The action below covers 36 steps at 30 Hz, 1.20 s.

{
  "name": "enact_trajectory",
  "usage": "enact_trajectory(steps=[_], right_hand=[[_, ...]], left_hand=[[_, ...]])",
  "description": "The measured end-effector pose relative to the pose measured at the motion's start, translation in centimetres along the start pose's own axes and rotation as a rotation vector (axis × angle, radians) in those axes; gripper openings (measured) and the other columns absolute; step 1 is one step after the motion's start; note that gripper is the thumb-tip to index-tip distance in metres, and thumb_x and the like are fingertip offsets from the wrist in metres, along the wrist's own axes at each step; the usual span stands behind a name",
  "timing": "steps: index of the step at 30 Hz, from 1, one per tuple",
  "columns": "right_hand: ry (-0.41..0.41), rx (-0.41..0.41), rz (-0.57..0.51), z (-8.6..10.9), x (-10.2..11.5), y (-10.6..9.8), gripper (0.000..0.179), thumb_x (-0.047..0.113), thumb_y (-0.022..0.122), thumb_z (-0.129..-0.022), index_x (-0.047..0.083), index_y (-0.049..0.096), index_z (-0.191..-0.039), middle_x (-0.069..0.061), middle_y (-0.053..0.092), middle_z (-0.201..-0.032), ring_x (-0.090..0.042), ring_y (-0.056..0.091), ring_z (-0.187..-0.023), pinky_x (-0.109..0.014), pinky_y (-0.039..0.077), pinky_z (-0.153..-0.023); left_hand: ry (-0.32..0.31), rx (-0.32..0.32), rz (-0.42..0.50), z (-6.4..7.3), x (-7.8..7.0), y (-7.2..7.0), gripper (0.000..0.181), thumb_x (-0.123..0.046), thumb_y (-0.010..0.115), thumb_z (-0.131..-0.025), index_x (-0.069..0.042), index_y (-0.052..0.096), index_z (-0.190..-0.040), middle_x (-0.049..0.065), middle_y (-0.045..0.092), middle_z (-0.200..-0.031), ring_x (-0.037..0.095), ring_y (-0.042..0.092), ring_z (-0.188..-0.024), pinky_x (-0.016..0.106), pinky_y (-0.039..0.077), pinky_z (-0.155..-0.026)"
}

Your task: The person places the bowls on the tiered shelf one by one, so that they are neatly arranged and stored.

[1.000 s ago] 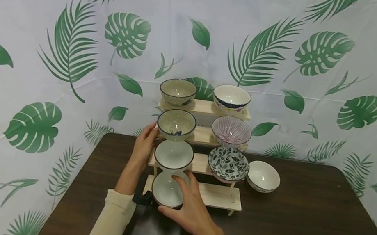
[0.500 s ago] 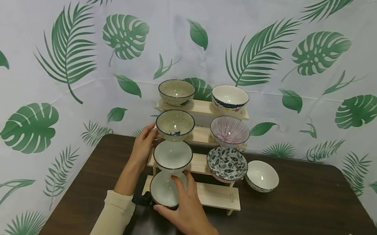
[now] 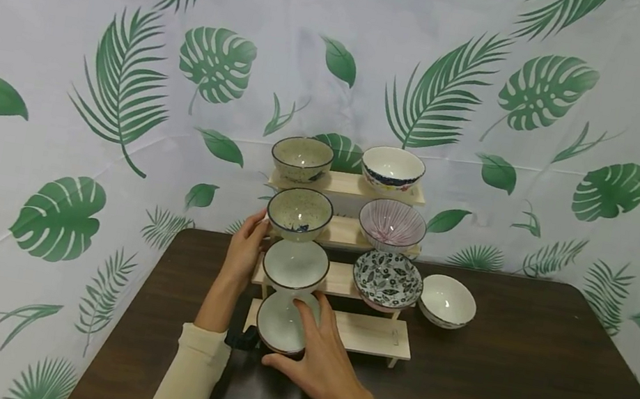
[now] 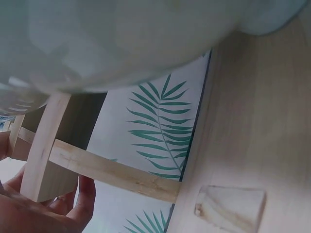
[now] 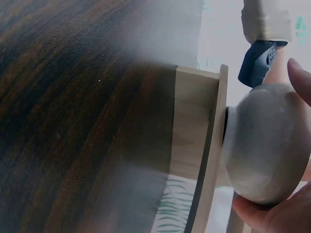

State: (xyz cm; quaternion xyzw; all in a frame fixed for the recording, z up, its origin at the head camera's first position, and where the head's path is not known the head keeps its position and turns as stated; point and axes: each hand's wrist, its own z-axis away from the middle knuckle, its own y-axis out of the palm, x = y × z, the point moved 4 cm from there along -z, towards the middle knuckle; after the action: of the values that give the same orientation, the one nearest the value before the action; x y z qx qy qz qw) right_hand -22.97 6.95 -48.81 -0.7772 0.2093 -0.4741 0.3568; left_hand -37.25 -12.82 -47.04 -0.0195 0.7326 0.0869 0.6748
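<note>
A wooden tiered stand [image 3: 370, 335] carries bowls on its steps. My left hand [image 3: 243, 254] holds the stand's left side; in the left wrist view, fingers [image 4: 86, 199] curl round a wooden post. On the lowest step, at the left, sits a white bowl [image 3: 279, 323] with a dark rim. My right hand [image 3: 325, 356] grips this bowl from the right, thumb at the near side and fingers at the far side. The right wrist view shows its pale rounded outside and its foot against the step. Directly above it stands a similar white bowl [image 3: 295, 264].
Higher at the left are two speckled green bowls, one [image 3: 298, 213] above the other. The right column has a black floral bowl [image 3: 388, 280], a pink striped bowl [image 3: 392, 224] and a white patterned bowl [image 3: 393, 168]. Another white bowl [image 3: 448, 301] stands on the dark table [image 3: 517, 388].
My right hand and the lowest white bowl shift very slightly to the left against the stand. The left hand keeps its hold, and the other bowls stay in place.
</note>
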Motion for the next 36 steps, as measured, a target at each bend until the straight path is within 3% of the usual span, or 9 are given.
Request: enact_trajectory(steps=[5, 11, 18, 23, 26, 30, 36], right_hand=[[-0.018, -0.015, 0.020, 0.1, 0.1, -0.2, 0.099, 0.063, 0.087, -0.073, 0.019, 0.047, -0.152, -0.021, 0.020, -0.168, -0.043, 0.036, -0.149, -0.057, 0.050, -0.104], [-0.026, -0.012, 0.053, 0.3, 0.1, -1.0, 0.102, 0.068, 0.084, -0.073, 0.020, 0.046, -0.154, -0.021, 0.018, -0.169, -0.045, 0.033, -0.151, -0.060, 0.047, -0.107], [-0.006, 0.050, 0.089, 0.9, 0.9, -2.9, 0.102, 0.067, 0.083, -0.075, 0.022, 0.042, -0.157, -0.022, 0.019, -0.169, -0.046, 0.028, -0.153, -0.068, 0.037, -0.114], [0.008, 0.077, 0.088, 1.3, 1.8, -4.7, 0.097, 0.064, 0.082, -0.078, 0.023, 0.045, -0.157, -0.020, 0.025, -0.168, -0.042, 0.028, -0.154, -0.068, 0.037, -0.113], [0.024, 0.084, 0.068, 1.6, 2.3, -6.0, 0.091, 0.065, 0.079, -0.080, 0.025, 0.048, -0.155, -0.016, 0.030, -0.167, -0.039, 0.031, -0.153, -0.066, 0.040, -0.111], [0.033, 0.051, 0.052, 2.0, 2.9, -7.8, 0.085, 0.065, 0.077, -0.082, 0.026, 0.051, -0.153, -0.009, 0.036, -0.164, -0.035, 0.036, -0.152, -0.062, 0.043, -0.110], [0.014, -0.063, 0.056, 2.3, 3.4, -9.5, 0.082, 0.058, 0.082, -0.081, 0.025, 0.054, -0.151, -0.013, 0.040, -0.163, -0.037, 0.038, -0.151, -0.064, 0.046, -0.106]], left_hand=[[-0.001, 0.006, -0.013, 0.0, -0.1, 0.0, 0.047, -0.035, 0.050, -0.109, -0.021, 0.050, -0.153, 0.008, 0.056, -0.150, 0.025, 0.052, -0.135, 0.053, 0.044, -0.112], [-0.002, 0.008, -0.024, -0.1, -0.1, 0.0, 0.047, -0.035, 0.050, -0.109, -0.020, 0.049, -0.154, 0.009, 0.056, -0.150, 0.025, 0.052, -0.136, 0.051, 0.045, -0.111], [-0.011, 0.012, -0.041, 0.0, -0.1, -0.1, 0.047, -0.035, 0.050, -0.109, -0.020, 0.049, -0.154, 0.011, 0.056, -0.150, 0.026, 0.053, -0.135, 0.043, 0.046, -0.105], [-0.014, 0.007, -0.044, 0.1, -0.2, -0.1, 0.048, -0.035, 0.050, -0.109, -0.021, 0.048, -0.154, 0.010, 0.056, -0.149, 0.026, 0.053, -0.135, 0.039, 0.046, -0.102], [-0.019, 0.017, -0.044, 0.1, -0.1, -0.2, 0.049, -0.036, 0.048, -0.109, -0.021, 0.046, -0.156, 0.011, 0.054, -0.151, 0.026, 0.051, -0.137, 0.042, 0.045, -0.105], [-0.025, 0.028, -0.055, 0.2, -0.1, -0.3, 0.050, -0.037, 0.047, -0.110, -0.021, 0.043, -0.158, 0.011, 0.052, -0.154, 0.027, 0.048, -0.139, 0.047, 0.042, -0.111], [-0.006, 0.029, -0.057, 0.0, -0.1, -0.2, 0.049, -0.037, 0.048, -0.109, -0.021, 0.045, -0.156, 0.010, 0.054, -0.152, 0.027, 0.049, -0.138, 0.049, 0.042, -0.112]])
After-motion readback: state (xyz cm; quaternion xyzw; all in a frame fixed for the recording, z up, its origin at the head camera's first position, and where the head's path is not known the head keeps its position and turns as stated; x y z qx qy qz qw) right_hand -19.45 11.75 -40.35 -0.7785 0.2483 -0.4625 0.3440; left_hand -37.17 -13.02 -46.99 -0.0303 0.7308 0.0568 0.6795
